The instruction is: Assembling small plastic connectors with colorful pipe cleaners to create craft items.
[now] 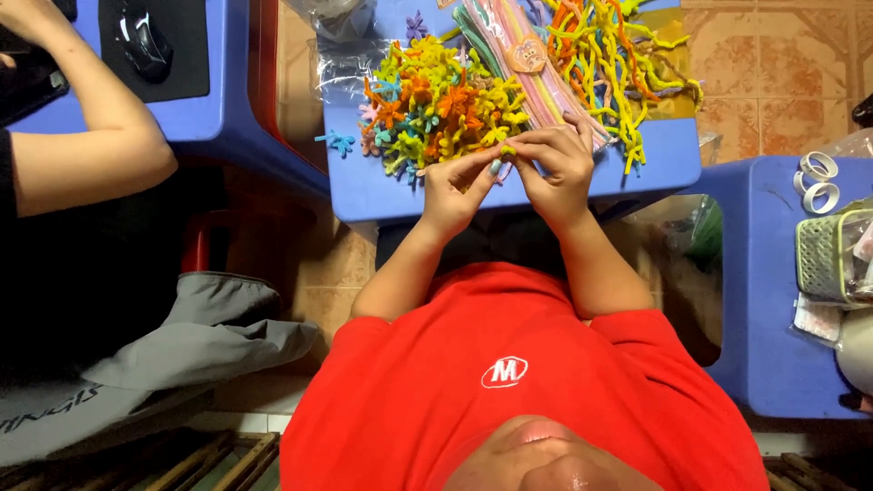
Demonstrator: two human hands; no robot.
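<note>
My left hand (452, 188) and my right hand (561, 166) meet over the front edge of a blue plastic stool (364, 193). Together their fingertips pinch a small yellow-green pipe cleaner piece (502, 153). Just beyond the hands lies a heap of small twisted pipe cleaner shapes (436, 95) in yellow, orange, blue and pink. Behind my right hand a bundle of straight pastel pipe cleaners (514, 41) lies, with a tangle of yellow and orange curled pipe cleaners (614, 55) beside it. One blue twisted shape (338, 142) sits apart at the stool's left edge.
Another person's arm (91, 155) rests at the left by a second blue stool holding a black mouse (141, 41) on a dark pad. At the right, a third blue stool (764, 300) carries white tape rolls (818, 180) and a green basket (826, 256). Tiled floor lies below.
</note>
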